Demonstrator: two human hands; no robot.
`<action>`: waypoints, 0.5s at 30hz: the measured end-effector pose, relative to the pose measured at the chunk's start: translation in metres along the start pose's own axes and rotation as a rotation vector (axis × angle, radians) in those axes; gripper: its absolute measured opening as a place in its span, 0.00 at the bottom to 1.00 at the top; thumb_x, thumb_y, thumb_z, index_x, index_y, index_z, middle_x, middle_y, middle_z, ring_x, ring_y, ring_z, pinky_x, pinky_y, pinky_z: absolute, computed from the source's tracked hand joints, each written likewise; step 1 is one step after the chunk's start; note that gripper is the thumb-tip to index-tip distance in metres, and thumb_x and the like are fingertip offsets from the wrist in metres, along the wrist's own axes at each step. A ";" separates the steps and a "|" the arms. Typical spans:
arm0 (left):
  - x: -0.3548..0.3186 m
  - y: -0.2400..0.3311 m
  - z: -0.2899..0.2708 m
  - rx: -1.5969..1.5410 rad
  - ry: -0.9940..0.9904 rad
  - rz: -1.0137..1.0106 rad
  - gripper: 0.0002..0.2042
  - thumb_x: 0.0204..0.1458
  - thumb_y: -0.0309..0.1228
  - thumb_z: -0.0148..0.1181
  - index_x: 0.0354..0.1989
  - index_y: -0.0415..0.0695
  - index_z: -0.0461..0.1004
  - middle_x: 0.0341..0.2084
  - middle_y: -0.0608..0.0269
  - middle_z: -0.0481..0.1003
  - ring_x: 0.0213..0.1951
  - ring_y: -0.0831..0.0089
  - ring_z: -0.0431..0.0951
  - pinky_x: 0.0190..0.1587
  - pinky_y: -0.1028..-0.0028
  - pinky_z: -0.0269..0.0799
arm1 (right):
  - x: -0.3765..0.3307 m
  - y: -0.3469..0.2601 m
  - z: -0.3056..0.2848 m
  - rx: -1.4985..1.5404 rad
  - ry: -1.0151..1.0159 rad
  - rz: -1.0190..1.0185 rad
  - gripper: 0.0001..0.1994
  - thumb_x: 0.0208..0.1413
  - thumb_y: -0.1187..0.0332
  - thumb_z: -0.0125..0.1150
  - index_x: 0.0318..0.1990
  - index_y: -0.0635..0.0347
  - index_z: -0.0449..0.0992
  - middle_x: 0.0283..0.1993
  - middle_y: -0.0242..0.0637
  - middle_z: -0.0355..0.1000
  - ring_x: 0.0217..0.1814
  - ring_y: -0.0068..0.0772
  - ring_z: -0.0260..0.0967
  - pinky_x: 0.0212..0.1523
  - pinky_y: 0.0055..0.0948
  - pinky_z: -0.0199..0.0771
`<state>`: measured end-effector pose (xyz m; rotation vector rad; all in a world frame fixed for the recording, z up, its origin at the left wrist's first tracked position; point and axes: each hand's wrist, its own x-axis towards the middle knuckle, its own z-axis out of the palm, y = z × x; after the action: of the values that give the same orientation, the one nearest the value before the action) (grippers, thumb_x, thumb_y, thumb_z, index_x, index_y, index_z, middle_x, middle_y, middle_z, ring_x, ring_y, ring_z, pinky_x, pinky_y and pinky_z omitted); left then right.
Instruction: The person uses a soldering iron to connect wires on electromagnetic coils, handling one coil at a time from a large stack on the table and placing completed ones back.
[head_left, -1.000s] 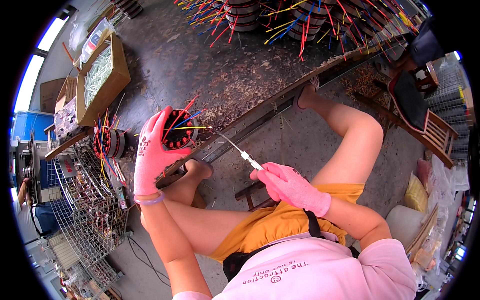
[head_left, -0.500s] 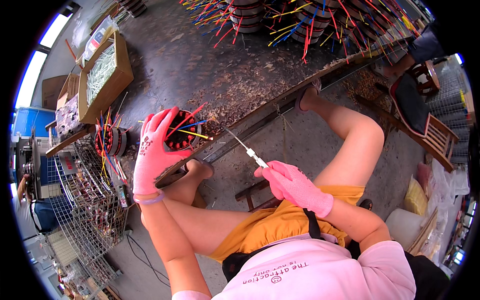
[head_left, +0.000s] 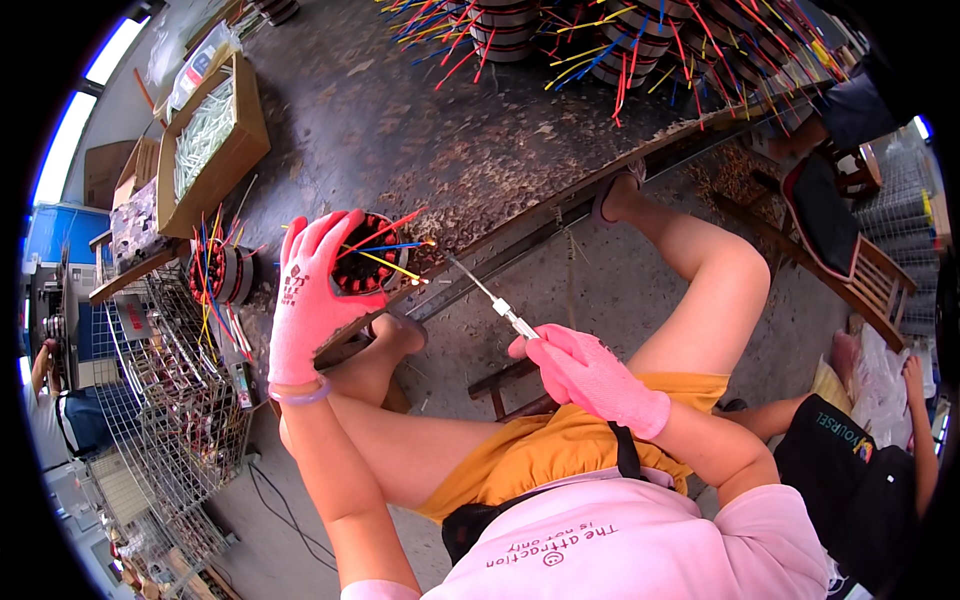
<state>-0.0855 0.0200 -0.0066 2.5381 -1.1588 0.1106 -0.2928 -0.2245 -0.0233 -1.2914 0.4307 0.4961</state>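
Note:
My left hand [head_left: 305, 310], in a pink glove, is wrapped round the left side of a motor stator [head_left: 356, 277] at the table's near edge. Red, blue and yellow wires [head_left: 392, 243] stick out of its top toward the right. My gloved right hand [head_left: 592, 376] is closed on a slim tool with a thin metal rod and a white-and-silver handle [head_left: 508, 312]. The rod's tip points at the wire ends, a little apart from the stator. Left of my left hand stands another stator [head_left: 232, 275] with coloured leads. The far side of the gripped stator is hidden by my fingers.
A cardboard box [head_left: 245, 135] of white sleeves sits on the dark table [head_left: 370, 110]. Several wired stators [head_left: 505, 38] crowd its far side. A wire-mesh rack [head_left: 165, 420] stands at the left, a wooden chair [head_left: 825, 220] at the right. Someone in black [head_left: 830, 470] is behind at the lower right.
The blue wire's end has come further out to the right, and the wires sit differently on the stator. A person in black has come into view at the lower right.

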 end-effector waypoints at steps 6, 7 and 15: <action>0.000 -0.002 0.001 0.003 0.003 0.000 0.40 0.28 0.33 0.74 0.59 0.44 0.70 0.53 0.56 0.71 0.58 0.57 0.69 0.71 0.54 0.48 | -0.001 -0.004 0.000 0.037 -0.008 0.032 0.14 0.68 0.62 0.49 0.47 0.63 0.74 0.20 0.23 0.60 0.19 0.12 0.52 0.21 0.19 0.53; -0.001 -0.002 0.001 0.005 0.001 -0.001 0.40 0.28 0.33 0.74 0.58 0.45 0.70 0.53 0.56 0.71 0.58 0.57 0.69 0.71 0.54 0.48 | -0.002 -0.005 -0.001 0.046 -0.015 0.041 0.13 0.68 0.63 0.49 0.47 0.63 0.74 0.22 0.23 0.60 0.21 0.12 0.55 0.23 0.19 0.57; 0.000 -0.003 0.002 0.001 -0.002 0.002 0.40 0.27 0.33 0.75 0.58 0.45 0.70 0.53 0.57 0.71 0.58 0.58 0.69 0.71 0.54 0.48 | -0.001 -0.004 0.000 0.026 0.002 0.030 0.13 0.68 0.63 0.50 0.46 0.63 0.74 0.22 0.22 0.61 0.21 0.12 0.54 0.23 0.18 0.56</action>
<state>-0.0835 0.0214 -0.0090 2.5393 -1.1621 0.1090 -0.2909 -0.2257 -0.0195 -1.2617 0.4574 0.5123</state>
